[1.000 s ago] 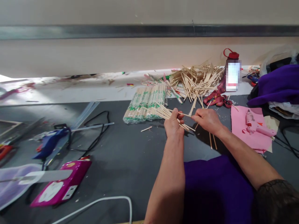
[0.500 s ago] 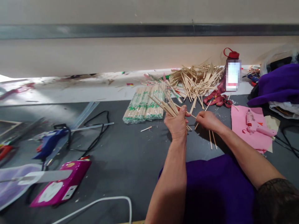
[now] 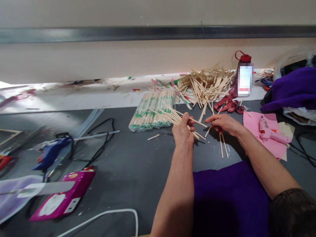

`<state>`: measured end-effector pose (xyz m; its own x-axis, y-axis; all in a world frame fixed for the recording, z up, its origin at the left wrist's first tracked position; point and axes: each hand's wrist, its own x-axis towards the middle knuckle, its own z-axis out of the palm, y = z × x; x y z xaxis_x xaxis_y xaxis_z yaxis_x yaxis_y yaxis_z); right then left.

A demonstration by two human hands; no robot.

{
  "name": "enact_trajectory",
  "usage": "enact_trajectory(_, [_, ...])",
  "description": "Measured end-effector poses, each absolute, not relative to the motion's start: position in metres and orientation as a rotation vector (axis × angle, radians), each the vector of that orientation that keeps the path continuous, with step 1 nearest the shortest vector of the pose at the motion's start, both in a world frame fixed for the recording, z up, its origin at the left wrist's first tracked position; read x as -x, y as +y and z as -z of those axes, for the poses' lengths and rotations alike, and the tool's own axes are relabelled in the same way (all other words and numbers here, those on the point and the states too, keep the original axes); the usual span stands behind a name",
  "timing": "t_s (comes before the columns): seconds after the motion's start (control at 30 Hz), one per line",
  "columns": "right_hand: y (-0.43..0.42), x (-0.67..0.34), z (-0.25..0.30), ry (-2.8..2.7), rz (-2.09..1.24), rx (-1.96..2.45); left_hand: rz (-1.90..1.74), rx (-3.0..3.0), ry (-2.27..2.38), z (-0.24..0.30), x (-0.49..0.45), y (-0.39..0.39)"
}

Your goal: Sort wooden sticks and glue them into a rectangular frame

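My left hand (image 3: 183, 130) is closed around a fanned bunch of thin wooden chopsticks (image 3: 170, 116), their ends poking out on both sides of the fist. One chopstick lies apart from the bunch, crossing over the fingertips toward the right. Just beyond its end is my right hand (image 3: 223, 123), index finger stretched out and the other fingers loosely bent, with no stick visibly gripped. Two loose chopsticks (image 3: 224, 146) lie on the table below the right hand, their upper ends hidden by it. Another slanting stick passes behind its fingers.
Plastic-wrapped chopsticks (image 3: 153, 112) lie left of my hands, a heap of loose sticks (image 3: 209, 82) behind. A bottle (image 3: 245, 58) with a strap stands at the back. To the right, a pink glue gun (image 3: 268, 128) rests on pink sheet; a magenta device (image 3: 65, 194) sits left.
My right hand has released the chopstick it pinched and its index finger has straightened. The bunch in my left hand has tilted lower and shifted slightly left.
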<state>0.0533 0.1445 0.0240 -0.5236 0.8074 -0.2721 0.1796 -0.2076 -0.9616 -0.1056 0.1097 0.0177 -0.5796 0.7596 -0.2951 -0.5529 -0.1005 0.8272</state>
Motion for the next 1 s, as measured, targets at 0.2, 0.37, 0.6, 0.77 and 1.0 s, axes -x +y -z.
enact_trajectory(0.2, [0.136, -0.042, -0.025, -1.879, -1.627, 1.157, -1.856, -0.284, 1.262, -0.015, 0.104, 0.111])
enact_trajectory(0.37, [0.126, -0.026, -0.030, -2.338, -0.894, 1.403, -1.877, -0.354, 1.340, -0.009, 0.104, 0.113])
enact_trajectory(0.6, [0.123, -0.019, -0.025, -2.323, -0.870, 1.540, -1.930, -0.492, 1.364, -0.010, 0.097, 0.111])
enact_trajectory(0.77, [0.129, -0.030, -0.021, -1.885, -1.580, 1.313, -1.884, -0.427, 1.273, -0.016, 0.104, 0.110])
enact_trajectory(1.0, [0.151, -0.054, -0.015, -1.332, -1.740, 1.074, -1.284, -0.600, 1.112, -0.017, 0.102, 0.101])
